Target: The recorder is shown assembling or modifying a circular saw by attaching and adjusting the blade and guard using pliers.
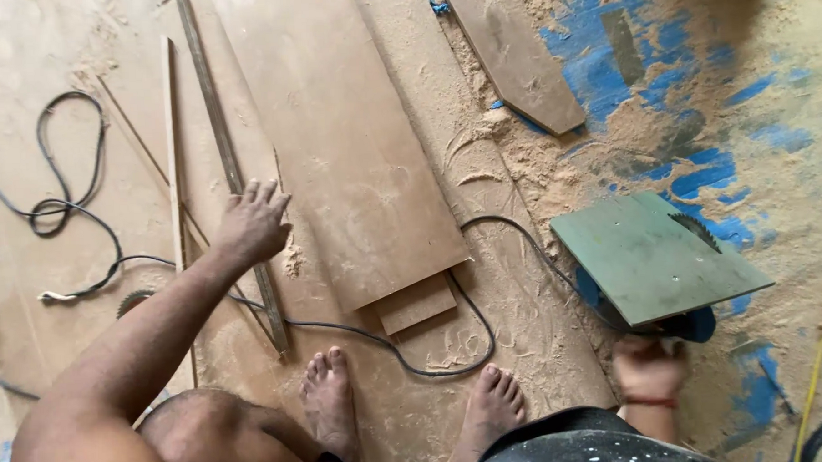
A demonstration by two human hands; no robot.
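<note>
One circular saw (654,268), flipped so its flat green base plate faces up and a toothed blade edge shows at the far right corner, sitting low on the sawdust-covered floor (774,200) right of centre, over blue patches. Right hand (650,367) clenched on the saw's dark body just below the plate, wrist bent upward, a red band around it. Left hand (252,223) stretched forward on a straight arm, fingers spread and released, palm pressed flat across a narrow dark strip (231,169) at the left edge of a large brown board (344,142). One large board, lying lengthwise away from the viewer, with one small offcut (417,303) poking out from under its near end. One more board with a pointed end (514,54) farther off at the top, well apart from the saw. Two thin strips left of the large board: the dark one under the palm and a pale one (171,157) just beside it. One black cord (406,354) running from the saw in a loop past the offcut, under the left arm, to coils at far left. Two bare feet (330,398) planted near the cord's loop. One yellow cable (821,353) along the right edge.
</note>
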